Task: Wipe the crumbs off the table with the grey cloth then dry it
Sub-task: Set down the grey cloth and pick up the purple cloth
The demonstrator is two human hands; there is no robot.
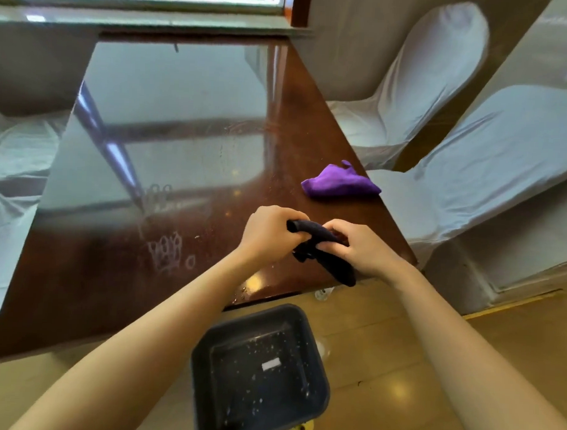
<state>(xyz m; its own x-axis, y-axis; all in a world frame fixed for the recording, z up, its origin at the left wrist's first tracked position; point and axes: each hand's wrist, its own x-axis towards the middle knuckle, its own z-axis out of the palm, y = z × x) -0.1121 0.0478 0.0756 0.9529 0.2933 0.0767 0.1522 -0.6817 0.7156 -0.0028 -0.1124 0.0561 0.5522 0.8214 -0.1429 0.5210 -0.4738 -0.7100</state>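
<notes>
From the head camera, both hands meet above the near right corner of the glossy dark-brown worktop [119, 273]. The left hand [268, 235] has its grip curled tight around one end of the grey cloth [319, 245], which looks almost black here and is rolled into a rope. The right hand [364, 250] pinches the cloth further along, fingers pressed onto the roll, while the loose tail hangs down past the worktop's edge. Held this way between two fists, the cloth seems to be in the middle of being wrung or bunched up, probably to shed crumbs and damp.

Directly below the hands, on the wooden floor, stands a dark grey bin [206, 373] with pale specks scattered over its bottom. Its spot beneath the corner suggests it is there to catch what is swept or shaken off the edge. A small pale rectangle lies inside it; whether it is a label I cannot tell, and no writing on it can be read.

A purple cloth [339, 183] lies crumpled near the right edge of the worktop, well apart from the hands, likely kept aside dry for the second step. The surface shows smeared wet marks and a few specks left of the hands, so I judge the wiping well along and the drying not yet done.

White-covered chairs [470, 157] stand along the right side. No brand or legible text shows anywhere.
</notes>
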